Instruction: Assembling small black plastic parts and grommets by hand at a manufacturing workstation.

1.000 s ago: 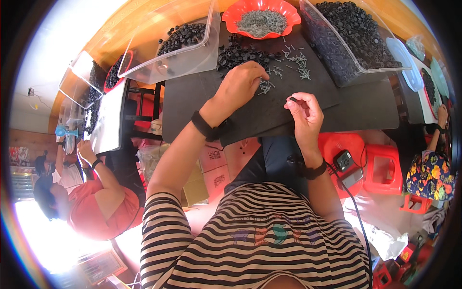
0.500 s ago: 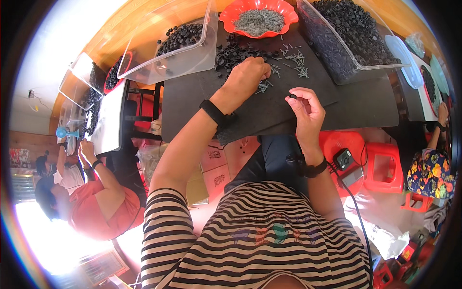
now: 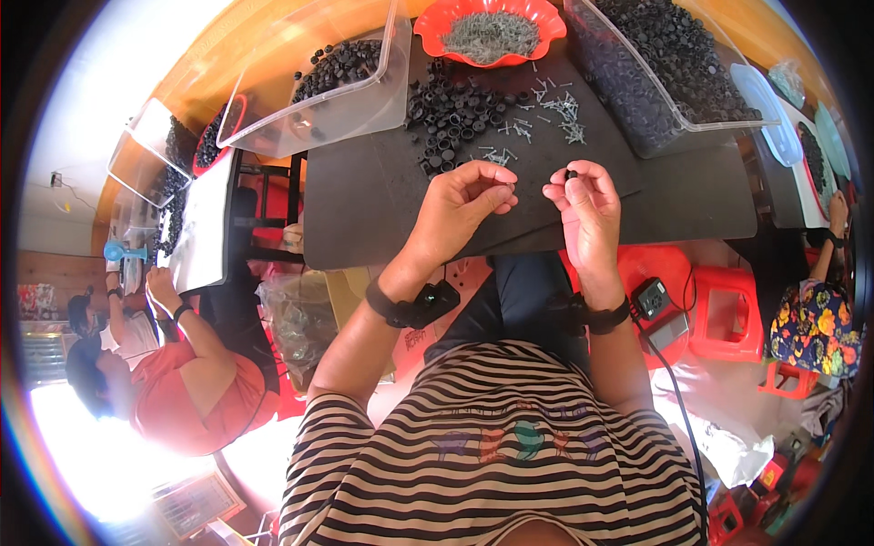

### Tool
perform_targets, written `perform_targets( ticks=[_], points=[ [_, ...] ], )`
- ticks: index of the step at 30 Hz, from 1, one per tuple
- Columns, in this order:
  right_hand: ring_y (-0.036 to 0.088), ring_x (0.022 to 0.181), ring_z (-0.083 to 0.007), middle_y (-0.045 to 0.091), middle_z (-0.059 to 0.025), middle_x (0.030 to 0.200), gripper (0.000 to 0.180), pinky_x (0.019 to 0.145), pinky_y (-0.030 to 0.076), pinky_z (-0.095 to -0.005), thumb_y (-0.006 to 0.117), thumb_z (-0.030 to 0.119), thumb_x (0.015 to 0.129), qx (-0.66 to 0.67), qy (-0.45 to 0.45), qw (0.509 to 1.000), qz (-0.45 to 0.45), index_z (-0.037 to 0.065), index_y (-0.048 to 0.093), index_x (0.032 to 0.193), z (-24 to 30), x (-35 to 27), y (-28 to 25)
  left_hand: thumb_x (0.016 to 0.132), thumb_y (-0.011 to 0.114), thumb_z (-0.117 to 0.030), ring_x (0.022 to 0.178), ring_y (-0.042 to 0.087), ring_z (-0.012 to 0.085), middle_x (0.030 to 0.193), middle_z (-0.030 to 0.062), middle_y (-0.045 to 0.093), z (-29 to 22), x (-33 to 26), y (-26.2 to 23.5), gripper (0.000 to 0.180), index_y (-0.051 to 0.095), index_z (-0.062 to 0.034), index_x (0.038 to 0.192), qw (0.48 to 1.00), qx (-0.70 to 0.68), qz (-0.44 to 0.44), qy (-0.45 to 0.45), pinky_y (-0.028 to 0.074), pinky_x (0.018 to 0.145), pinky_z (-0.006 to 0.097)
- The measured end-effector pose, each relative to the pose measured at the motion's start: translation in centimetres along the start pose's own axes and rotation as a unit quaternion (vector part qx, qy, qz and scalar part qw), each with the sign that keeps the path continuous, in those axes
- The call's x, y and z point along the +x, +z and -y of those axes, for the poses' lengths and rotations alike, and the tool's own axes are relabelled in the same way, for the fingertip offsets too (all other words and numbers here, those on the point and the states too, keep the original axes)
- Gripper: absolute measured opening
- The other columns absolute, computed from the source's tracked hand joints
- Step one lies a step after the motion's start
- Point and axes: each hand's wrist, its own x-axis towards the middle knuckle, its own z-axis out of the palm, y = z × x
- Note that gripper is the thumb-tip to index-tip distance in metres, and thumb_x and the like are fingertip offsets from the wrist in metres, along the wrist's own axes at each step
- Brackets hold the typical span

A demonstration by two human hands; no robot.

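Note:
Over the near part of the dark tabletop, my left hand (image 3: 467, 207) is closed in a pinch; whatever lies between thumb and forefinger is too small to make out. Across a narrow gap, my right hand (image 3: 587, 214) grips a small black cap (image 3: 571, 175) between thumb and fingers. Beyond my left hand lies a loose pile of black caps (image 3: 455, 114), some ring-shaped with hollow openings. Thin grey screws (image 3: 569, 118) are strewn beside the pile, a few of them close to my left fingertips.
A red scalloped bowl (image 3: 426, 33) full of screws stands at the back. Clear plastic bins of black parts flank it, the left bin (image 3: 314, 129) and the right bin (image 3: 657, 141). Red stools (image 3: 728, 314) stand below. A person in red (image 3: 196, 387) sits at left, another person (image 3: 815, 328) at right.
My left hand has drawn back from the pile and screws toward my right hand, fingers still pinched. My right hand has shifted slightly, keeping hold of the black cap.

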Motion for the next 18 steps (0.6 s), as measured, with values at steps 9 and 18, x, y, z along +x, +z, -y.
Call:
perform_targets(
  ticks=[9, 18],
  points=[
    [0.055, 0.079, -0.012, 0.058, -0.002, 0.088, 0.016, 0.079, 0.047, -0.0265, 0.064, 0.001, 0.087, -0.078, -0.027, 0.996, 0.034, 0.0, 0.061, 0.102, -1.4, -0.3, 1.1, 0.091, 0.062, -0.007, 0.087, 0.062, 0.012, 0.095, 0.0042, 0.063, 1.1, -0.1, -0.3, 0.012, 0.062, -0.002, 0.103, 0.996, -0.083, -0.043, 0.014, 0.051, 0.078, 0.024],
    [0.061, 0.081, -0.0146, 0.063, -0.0056, 0.087, 0.019, 0.074, 0.051, -0.0286, 0.063, 0.007, 0.09, 0.021, 0.059, 0.997, 0.05, 0.001, 0.058, 0.107, -0.8, -0.7, 0.6, 0.091, 0.061, -0.005, 0.089, 0.062, 0.013, 0.097, 0.0043, 0.063, 0.6, -0.5, 0.6, 0.014, 0.061, -0.0027, 0.105, 0.986, -0.16, -0.045, 0.016, 0.051, 0.079, 0.024]
  ],
)
